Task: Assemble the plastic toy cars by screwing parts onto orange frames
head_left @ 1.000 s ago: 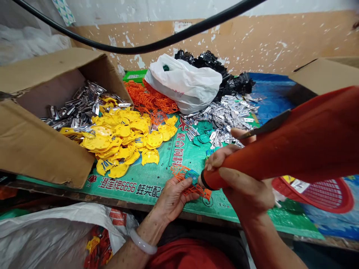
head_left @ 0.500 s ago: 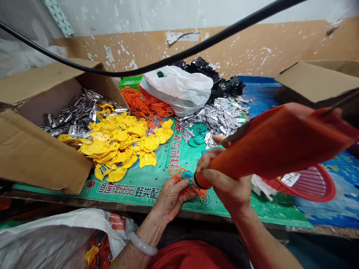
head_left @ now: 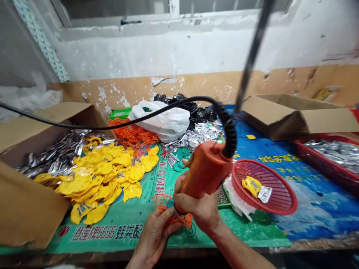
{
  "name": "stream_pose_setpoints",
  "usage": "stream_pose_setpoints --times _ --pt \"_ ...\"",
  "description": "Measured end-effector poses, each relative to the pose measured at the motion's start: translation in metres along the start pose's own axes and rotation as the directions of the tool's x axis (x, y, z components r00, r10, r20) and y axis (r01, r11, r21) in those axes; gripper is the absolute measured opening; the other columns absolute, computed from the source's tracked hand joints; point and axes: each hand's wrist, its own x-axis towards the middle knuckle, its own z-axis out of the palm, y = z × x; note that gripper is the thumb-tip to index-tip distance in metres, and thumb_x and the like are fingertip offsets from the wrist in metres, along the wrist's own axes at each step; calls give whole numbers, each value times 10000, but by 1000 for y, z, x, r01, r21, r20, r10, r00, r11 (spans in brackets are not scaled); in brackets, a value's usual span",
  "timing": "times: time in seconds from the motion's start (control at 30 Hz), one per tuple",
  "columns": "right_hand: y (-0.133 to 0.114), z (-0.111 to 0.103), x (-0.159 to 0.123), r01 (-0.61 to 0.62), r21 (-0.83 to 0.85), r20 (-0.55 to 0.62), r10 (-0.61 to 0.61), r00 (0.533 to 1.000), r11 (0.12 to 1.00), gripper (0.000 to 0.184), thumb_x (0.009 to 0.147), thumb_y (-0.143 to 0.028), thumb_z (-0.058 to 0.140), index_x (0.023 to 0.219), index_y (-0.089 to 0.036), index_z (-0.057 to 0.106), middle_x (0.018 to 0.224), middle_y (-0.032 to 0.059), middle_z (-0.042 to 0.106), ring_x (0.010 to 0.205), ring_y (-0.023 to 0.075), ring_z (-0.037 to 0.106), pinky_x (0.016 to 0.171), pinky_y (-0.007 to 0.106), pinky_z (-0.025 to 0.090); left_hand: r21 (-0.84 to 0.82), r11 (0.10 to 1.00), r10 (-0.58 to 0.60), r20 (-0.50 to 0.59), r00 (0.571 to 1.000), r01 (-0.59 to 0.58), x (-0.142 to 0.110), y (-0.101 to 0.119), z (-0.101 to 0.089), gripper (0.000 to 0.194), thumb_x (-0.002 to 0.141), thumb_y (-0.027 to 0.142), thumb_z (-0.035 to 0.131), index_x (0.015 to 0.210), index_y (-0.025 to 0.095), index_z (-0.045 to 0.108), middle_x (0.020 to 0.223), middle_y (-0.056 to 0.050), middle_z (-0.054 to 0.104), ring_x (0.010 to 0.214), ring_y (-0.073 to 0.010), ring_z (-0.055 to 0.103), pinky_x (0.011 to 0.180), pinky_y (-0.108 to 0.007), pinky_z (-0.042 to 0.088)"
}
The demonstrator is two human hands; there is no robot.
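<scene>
**While the right hand (head_left: 196, 209) clamps an orange hand-held tool (head_left: 207, 168), the left hand (head_left: 153, 235) holds an orange plastic lattice piece (head_left: 179, 220)**

**Work position:** The lattice piece is near the front edge of the bench, between both hands. A teal part (head_left: 170, 203) sits at its middle, largely hidden. The tool's nose is hidden behind the right hand, so contact with the teal part cannot be confirmed. A black cable (head_left: 228, 127) rises from the tool's upper end.

**Finger state:** The right fingers are together and clamped around the lower tool body. The left fingers are curled closely around the lattice piece, with the thumb on its upper face.

**Material state:** Yellow plastic pieces (head_left: 95, 175) lie heaped at left, against silver metal pieces (head_left: 61, 157) in a cardboard box (head_left: 33, 209). Farther back are an orange lattice heap (head_left: 134, 134), a white plastic bag (head_left: 159, 121), and black parts (head_left: 182, 104). To the right, a red round basket (head_left: 291, 201) contains one yellow piece (head_left: 251, 186) and one silver piece (head_left: 265, 194). A red tray (head_left: 316, 160) at far right holds more silver pieces (head_left: 333, 151). Most visible stock is in loose heaps.
</scene>
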Motion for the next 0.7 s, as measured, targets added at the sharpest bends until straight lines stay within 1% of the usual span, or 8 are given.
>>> stream_pose_setpoints --times 0.07,0.13,0.23,0.33,0.4,0.47,0.57,0.7 --pt "-6 1 8 -22 36 -33 23 999 999 189 543 -182 701 619 -191 528 568 -53 532 473 90 451 449 248 407 27 1000 1 -57 998 0 3 1 -2 323 554 289 880 780 140 704 716 -38 727 633 -164 670 560 -245 537" --pt "-12 -1 16 -30 53 -24 32 999 998 236 523 -184 709 650 -199 510 537 -73 505 452 82 421 425 234 373 70 998 16 -105 994 -9 5 4 -4 366 519 268 894 816 149 718 733 -32 739 601 -159 669 500 -219 511" --pt "-20 -8 27 -42 41 8 42 999 998 266 515 -201 719 662 -202 497 519 -84 484 438 76 400 417 230 345 133 991 39 -142 989 -20 5 11 -5 377 544 267 882 870 159 728 782 -35 754 610 -145 672 463 -177 471" --pt "-23 -18 35 -42 -19 -25 42 999 999 280 520 -241 740 692 -194 525 542 -77 503 459 81 417 439 237 357 119 991 75 -144 987 -58 1 17 -2 306 555 256 878 801 162 723 742 -11 736 610 -121 653 481 -166 463" --pt "-24 -24 39 -54 -85 -63 49 997 995 290 525 -271 750 710 -190 541 544 -75 505 462 85 418 446 242 361 82 993 91 -123 988 -81 -1 21 2 265 560 239 875 752 156 712 696 1 713 588 -106 631 488 -164 453" --pt "-25 -29 44 -51 -154 -91 37 995 987 302 527 -298 757 714 -189 547 548 -74 504 464 88 415 449 247 363 43 995 94 -78 992 -91 -2 24 6 270 587 226 863 802 152 717 730 -8 717 593 -98 622 485 -161 429" --pt "-26 -37 51 7 -268 -119 -40 992 964 303 548 -324 750 722 -192 540 568 -72 495 486 91 410 464 250 357 -18 996 92 0 996 -92 -4 25 12 313 593 212 863 859 132 718 762 -25 720 579 -91 603 489 -168 407" --pt "-27 -47 57 75 -396 -105 -126 987 915 305 612 -378 723 780 -196 546 611 -64 480 531 106 409 503 264 369 -60 995 86 107 991 -79 -11 21 18 388 572 236 877 900 109 714 778 -50 723 594 -109 606 562 -210 451"
